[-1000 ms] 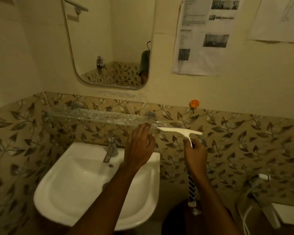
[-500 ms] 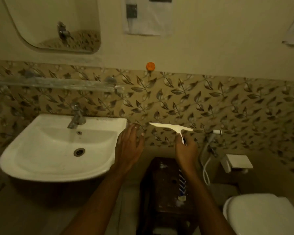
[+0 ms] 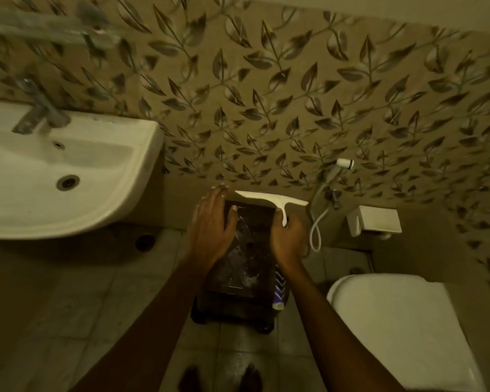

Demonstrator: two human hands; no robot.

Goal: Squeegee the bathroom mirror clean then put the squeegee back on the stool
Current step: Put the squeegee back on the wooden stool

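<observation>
My right hand (image 3: 287, 241) is shut on the handle of the white squeegee (image 3: 270, 200), whose blade lies crosswise over the far edge of the dark stool (image 3: 249, 267). The striped lower end of the squeegee's handle pokes out below my wrist at the stool's right side. My left hand (image 3: 211, 224) hovers flat with fingers spread over the stool's far left corner, holding nothing. The stool stands on the tiled floor between the sink and the toilet. The mirror is out of view.
A white sink (image 3: 68, 176) with a tap (image 3: 37, 111) hangs at left. A white toilet (image 3: 402, 329) sits at right. A hand sprayer with hose (image 3: 327, 193) and a white holder (image 3: 375, 220) are on the leaf-patterned wall.
The view has tipped down from the mirror and shelf to the floor. Both hands have dropped from sink height to just over the stool, the right still gripping the squeegee.
</observation>
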